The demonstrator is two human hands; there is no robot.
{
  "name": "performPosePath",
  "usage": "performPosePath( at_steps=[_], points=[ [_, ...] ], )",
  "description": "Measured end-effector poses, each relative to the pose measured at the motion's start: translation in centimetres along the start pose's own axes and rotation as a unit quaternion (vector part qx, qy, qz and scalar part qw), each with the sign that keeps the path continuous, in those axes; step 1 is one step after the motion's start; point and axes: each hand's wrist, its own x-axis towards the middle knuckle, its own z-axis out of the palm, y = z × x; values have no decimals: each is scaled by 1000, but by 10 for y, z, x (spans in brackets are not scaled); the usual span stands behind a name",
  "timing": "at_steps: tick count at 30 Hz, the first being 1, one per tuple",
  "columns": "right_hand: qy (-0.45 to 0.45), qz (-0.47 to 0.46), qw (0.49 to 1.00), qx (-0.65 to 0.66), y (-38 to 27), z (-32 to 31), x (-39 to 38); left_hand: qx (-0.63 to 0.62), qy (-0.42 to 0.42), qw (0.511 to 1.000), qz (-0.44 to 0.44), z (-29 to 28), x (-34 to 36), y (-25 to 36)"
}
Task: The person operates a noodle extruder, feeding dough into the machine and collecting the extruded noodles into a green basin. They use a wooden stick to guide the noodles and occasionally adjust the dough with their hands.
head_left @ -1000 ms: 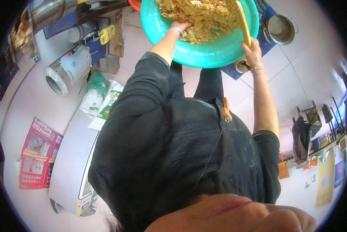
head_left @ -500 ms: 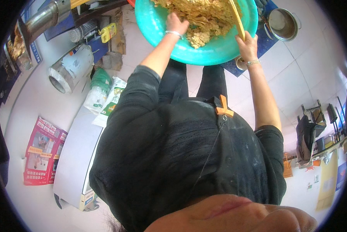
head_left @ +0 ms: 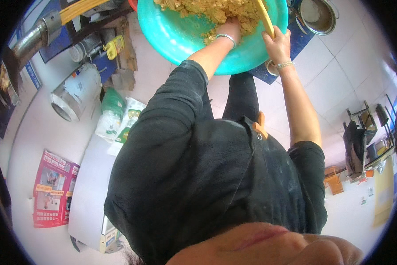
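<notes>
A big turquoise basin (head_left: 163, 39) at the top of the head view holds a heap of crumbly, yellow-brown dough-like mix (head_left: 216, 11). My left hand (head_left: 230, 32) reaches down into the heap, and the mix hides its fingers. A bracelet circles that wrist. At the basin's right rim, my right hand (head_left: 278, 46) is closed round the lower end of a long, yellowish wooden stick (head_left: 265, 20). The stick slants up and left over the mix, and its far end lies outside the picture.
Right of the basin stands a metal pot (head_left: 318, 17) on a dark blue surface, with a small cup (head_left: 271, 67) near the rim. At left are a yellow jug (head_left: 114, 47), a grey-white metal cylinder (head_left: 74, 92) and white-green bags (head_left: 130, 117). A rack (head_left: 362, 128) stands far right.
My left hand has moved right and deeper into the mix, so its fingers are now hidden. My right hand keeps hold of the wooden stick. The view has shifted slightly.
</notes>
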Motion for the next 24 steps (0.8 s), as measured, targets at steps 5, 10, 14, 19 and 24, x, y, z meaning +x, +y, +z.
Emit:
performPosePath(
  at_steps=[5,10,14,19,24],
  points=[
    [11,47,999,4,-6,-1,-3,200,-122,962,139,-53,-20,-50],
    [31,19,999,-38,11,7,3,250,-67,964,60,-133,-47,-121],
    [51,12,998,-21,16,13,2,-74,28,995,-66,-105,-27,-123],
    [31,9,999,-34,10,10,3,-255,143,956,23,-14,-59,-47],
    [39,7,999,19,-1,3,-4,15,106,979,176,-3,-69,-5]
  ],
)
